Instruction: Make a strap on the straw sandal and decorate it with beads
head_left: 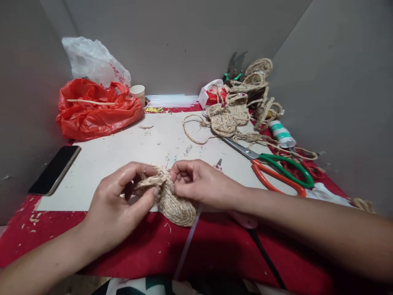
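A coiled piece of braided straw (176, 207), its rounded end pointing down, is held up over the front edge of the white board. My left hand (119, 196) grips its upper left part between thumb and fingers, where a loose straw braid (152, 180) sticks out. My right hand (199, 180) is closed, its thumb and fingertips pinching the upper right edge of the piece. Beneath my right wrist lies a pink glue gun (245, 221), mostly hidden, with its nozzle beyond the hand and a black cord toward me. A translucent glue stick (187, 246) slants below the straw piece.
Large scissors (260, 159) with green and orange handles lie right, beside braided straw pieces and cords (230, 116). A phone (55, 170) is at left, below a red plastic bag (98, 110). Behind are a paper cup (138, 93), glue sticks (172, 100) and grey walls.
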A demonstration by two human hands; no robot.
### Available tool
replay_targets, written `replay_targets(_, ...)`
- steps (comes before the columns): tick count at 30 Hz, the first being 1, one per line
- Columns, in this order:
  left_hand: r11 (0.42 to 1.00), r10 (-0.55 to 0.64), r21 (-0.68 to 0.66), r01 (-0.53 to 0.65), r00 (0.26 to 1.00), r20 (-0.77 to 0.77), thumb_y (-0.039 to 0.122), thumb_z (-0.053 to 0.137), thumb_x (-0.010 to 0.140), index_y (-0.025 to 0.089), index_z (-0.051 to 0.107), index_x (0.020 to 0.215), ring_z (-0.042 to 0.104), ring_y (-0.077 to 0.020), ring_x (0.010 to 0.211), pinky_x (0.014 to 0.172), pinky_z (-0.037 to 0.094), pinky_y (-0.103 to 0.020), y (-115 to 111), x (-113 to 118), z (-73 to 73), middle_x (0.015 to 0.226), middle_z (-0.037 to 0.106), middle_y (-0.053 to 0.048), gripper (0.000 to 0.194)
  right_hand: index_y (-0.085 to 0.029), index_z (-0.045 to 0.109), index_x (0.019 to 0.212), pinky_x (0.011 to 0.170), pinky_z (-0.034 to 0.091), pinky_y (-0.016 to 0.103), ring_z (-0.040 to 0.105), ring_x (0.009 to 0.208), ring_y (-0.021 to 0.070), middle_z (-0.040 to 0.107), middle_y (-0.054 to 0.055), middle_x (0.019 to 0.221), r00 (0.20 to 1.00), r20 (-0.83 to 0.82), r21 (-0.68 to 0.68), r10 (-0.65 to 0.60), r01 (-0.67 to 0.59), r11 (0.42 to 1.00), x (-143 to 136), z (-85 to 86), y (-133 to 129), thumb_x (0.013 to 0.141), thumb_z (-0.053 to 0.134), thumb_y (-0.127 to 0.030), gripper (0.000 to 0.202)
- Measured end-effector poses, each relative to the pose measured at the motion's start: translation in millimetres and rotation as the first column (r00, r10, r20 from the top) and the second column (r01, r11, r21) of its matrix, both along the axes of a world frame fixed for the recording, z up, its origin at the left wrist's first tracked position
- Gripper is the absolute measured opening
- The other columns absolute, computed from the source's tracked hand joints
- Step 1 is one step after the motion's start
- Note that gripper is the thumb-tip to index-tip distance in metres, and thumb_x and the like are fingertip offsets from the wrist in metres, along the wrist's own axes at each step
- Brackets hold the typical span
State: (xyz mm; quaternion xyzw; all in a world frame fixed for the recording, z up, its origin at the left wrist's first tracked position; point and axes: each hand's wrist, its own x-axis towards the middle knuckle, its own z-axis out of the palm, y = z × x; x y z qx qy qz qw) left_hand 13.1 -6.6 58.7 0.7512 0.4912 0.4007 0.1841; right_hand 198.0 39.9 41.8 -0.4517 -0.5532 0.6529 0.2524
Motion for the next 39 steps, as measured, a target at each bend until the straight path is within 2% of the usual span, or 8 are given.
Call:
replay_targets(4,0.968,-0.121,-0.235,0.085,0.982,-0.144,0.020,0.068,0.073,0.023,0.056,0.121,0.066,-0.0179,0.082,0.069,0.054,-0.027,13.4,-2.6,9.6,0.108,0.068,-0.005,0.049,-0.016,0.054,0.068,0.043,0.027,0.016,0.034,0.046,0.0035,0.044,-0.008,0.050,0.997,-0.015,-0.055,0.072,-0.072,0.996,0.7,5.8,-4.0,0.060,0.055,-0.007,0.012)
replay_targets(8,0.845,-0.203,-0.528,0.086,0.965,-0.168,0.026,0.064,0.076,0.021,0.058,0.117,0.064,-0.0161,0.068,0.062,0.051,-0.027,26.7,-3.6,21.6,0.085,0.069,0.000,0.042,-0.014,0.054,0.071,0.044,0.025,0.014,0.032,0.047,0.0022,0.041,-0.010,0.051,0.995,0.002,-0.071,0.100,-0.100,0.992,2.3,6.7,-8.2,0.061,0.054,-0.005,0.014)
replay_targets(12,0.921,-0.212,-0.390,0.014,0.858,-0.468,0.032,0.068,0.070,0.024,0.064,0.109,0.061,-0.0200,0.072,0.066,0.047,-0.032,35.3,-0.7,28.1,0.080,0.064,-0.002,0.039,-0.014,0.055,0.071,0.046,0.027,0.015,0.034,0.049,0.0025,0.042,-0.009,0.053,0.994,0.021,-0.039,0.108,-0.107,0.993,0.9,2.0,-9.6,0.062,0.054,-0.006,0.012)
replay_targets(15,0.940,-0.261,-0.331,0.084,0.801,-0.539,0.030,0.067,0.068,0.024,0.066,0.105,0.060,-0.0220,0.076,0.065,0.045,-0.032,40.6,2.1,30.2,0.077,0.060,-0.002,0.037,-0.014,0.055,0.069,0.046,0.028,0.015,0.035,0.049,0.0024,0.043,-0.009,0.053,0.995,0.027,-0.026,0.100,-0.099,0.995,-1.5,1.1,-9.4,0.062,0.054,-0.006,0.010)
replay_targets(21,0.857,-0.378,-0.480,0.190,0.863,-0.334,0.022,0.066,0.067,0.021,0.060,0.111,0.059,-0.0175,0.078,0.066,0.045,-0.027,45.7,0.9,24.3,0.090,0.063,-0.002,0.045,-0.013,0.056,0.063,0.043,0.026,0.015,0.035,0.046,0.0022,0.043,-0.009,0.048,0.993,0.070,-0.056,0.100,-0.096,0.994,-6.4,3.7,-9.6,0.063,0.055,-0.005,0.008)
replay_targets(29,0.510,-0.393,-0.800,0.316,0.913,0.110,0.014,0.060,0.072,0.021,0.053,0.112,0.043,-0.0051,0.052,0.047,0.036,-0.018,47.0,-3.6,14.5,0.086,0.062,0.003,0.040,-0.012,0.059,0.063,0.044,0.032,0.015,0.042,0.047,0.0036,0.052,-0.005,0.052,0.987,0.056,-0.126,0.149,-0.141,0.982,-6.2,-0.7,-9.4,0.064,0.060,-0.010,0.003)
replay_targets(35,0.540,-0.359,-0.765,0.350,0.918,0.167,0.011,0.061,0.070,0.024,0.049,0.121,0.042,-0.0029,0.049,0.043,0.033,-0.016,49.3,-11.0,1.8,0.091,0.060,0.003,0.054,-0.013,0.058,0.063,0.041,0.029,0.015,0.038,0.044,0.0033,0.049,-0.006,0.049,0.980,0.100,-0.060,0.173,-0.167,0.984,-7.2,-7.0,-4.7,0.069,0.061,-0.017,0.007)
replay_targets(39,0.543,-0.377,-0.753,0.371,0.909,0.177,0.010,0.059,0.070,0.022,0.052,0.115,0.041,-0.0028,0.047,0.042,0.032,-0.016,50.8,-12.6,-2.6,0.089,0.061,0.002,0.048,-0.013,0.057,0.064,0.042,0.029,0.015,0.038,0.046,0.0033,0.047,-0.007,0.050,0.965,0.202,0.028,0.167,-0.177,0.984,-14.1,-3.9,-2.3,0.068,0.059,-0.012,0.005)
